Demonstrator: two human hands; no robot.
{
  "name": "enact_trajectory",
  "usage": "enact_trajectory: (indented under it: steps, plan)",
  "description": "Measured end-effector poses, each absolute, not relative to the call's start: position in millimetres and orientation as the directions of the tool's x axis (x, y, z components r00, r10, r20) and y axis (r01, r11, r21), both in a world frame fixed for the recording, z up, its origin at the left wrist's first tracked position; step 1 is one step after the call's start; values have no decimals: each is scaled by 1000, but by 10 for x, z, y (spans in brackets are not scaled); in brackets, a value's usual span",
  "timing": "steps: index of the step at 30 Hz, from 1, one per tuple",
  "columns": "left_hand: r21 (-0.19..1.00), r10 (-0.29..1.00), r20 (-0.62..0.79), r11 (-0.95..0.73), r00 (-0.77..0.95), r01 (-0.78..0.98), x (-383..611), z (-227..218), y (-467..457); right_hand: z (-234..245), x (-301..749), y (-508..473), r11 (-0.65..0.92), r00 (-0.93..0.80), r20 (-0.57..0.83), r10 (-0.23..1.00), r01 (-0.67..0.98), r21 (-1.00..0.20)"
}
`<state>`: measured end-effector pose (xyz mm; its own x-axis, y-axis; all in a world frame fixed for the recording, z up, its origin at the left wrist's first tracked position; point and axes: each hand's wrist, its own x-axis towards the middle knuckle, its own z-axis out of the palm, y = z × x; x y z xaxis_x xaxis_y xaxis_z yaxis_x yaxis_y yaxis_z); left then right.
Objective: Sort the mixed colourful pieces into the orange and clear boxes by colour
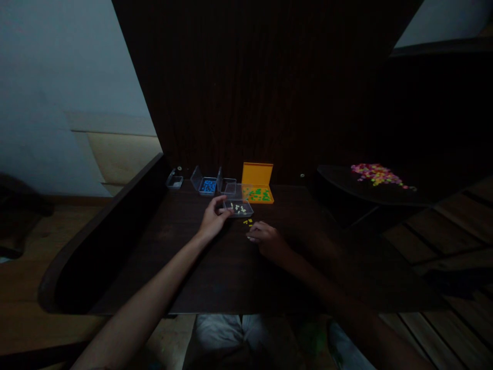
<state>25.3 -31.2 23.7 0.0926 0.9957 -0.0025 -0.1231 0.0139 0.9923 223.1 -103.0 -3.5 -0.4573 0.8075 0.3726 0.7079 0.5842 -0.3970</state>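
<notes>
My left hand [213,218] grips the left end of a clear plastic box [249,211], thumb and fingers at its edge. Several pale cream pieces [239,209] lie inside it. Just in front of the box, a few small yellow pieces [248,222] rest on the dark tabletop. My right hand [265,237] is right beside them, low over the table, its fingers closed together; whatever is between the fingertips is too small and dark to name. Behind the clear box stands an orange box [257,174] with its lid up and green pieces [259,194] inside.
Along the back stand an open clear box with blue pieces [208,185], another clear box [229,186] and a small clear box [175,182]. A raised side panel [103,236] borders the table's left. Multicoloured pieces [379,174] are heaped on a shelf at right.
</notes>
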Motion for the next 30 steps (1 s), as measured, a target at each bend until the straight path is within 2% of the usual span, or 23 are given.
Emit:
enact_trajectory:
  steps: [4,18,25,30]
  plan:
    - [993,994,5,7,106,-119,250,223,-315,-6,2137,-1113,541,-442,336,831,783,-307]
    - [995,996,4,6,88,-104,257,215,-318,45,2018,-1281,429,-390,225,893,889,-162]
    - [993,996,1,10,93,-117,262,232,-326,51,2025,-1273,449,-406,238,882,877,-171]
    - [992,995,14,-1,102,-123,260,231,-323,-15,2079,-1276,528,-445,344,827,825,-202]
